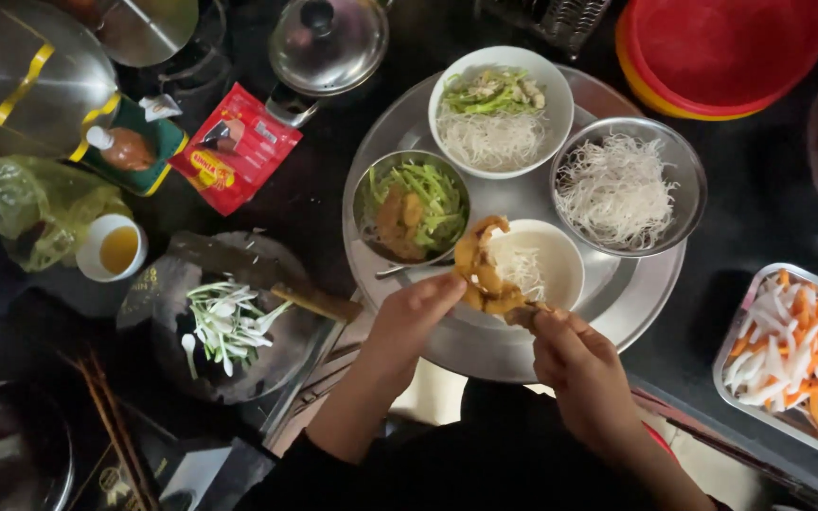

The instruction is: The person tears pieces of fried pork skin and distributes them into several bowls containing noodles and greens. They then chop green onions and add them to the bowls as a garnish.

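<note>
Head view, only one. Both hands work over a round steel tray (513, 350) on the dark tabletop (759, 208). Left hand (407, 322) and right hand (579, 364) each pinch an end of a golden fried piece (485, 274), held up just above a small white bowl (560, 270) w/ a little noodle in it. Grip of each hand: narrow, fingertips closed on the fried piece. Looks like it's being pulled apart over that bowl, but can't tell for sure.

Progress, judged from the bowls:
- big white bowl (500, 109) at the tray's far side: noodles + greens + some pale topping, seems furthest along.
- steel bowl (411, 208), L of centre: green shreds + brownish fried bits, spoon handle poking out under it.
- steel bowl of plain noodles (619, 189) on the R: nothing added yet.
- small white bowl: noodles only, fried piece not yet in.

So approx. one bowl dressed, rest pending.

Off the tray: dark chopping block (229, 322) w/ cut spring onion (224, 322) and a cleaver, untouched by either hand; metal tray of carrot and radish strips (783, 345) at far R; small cup of yellow liquid (114, 248); red packet (237, 147); stack of red plates (721, 52); glass pot lid (328, 43).
</note>
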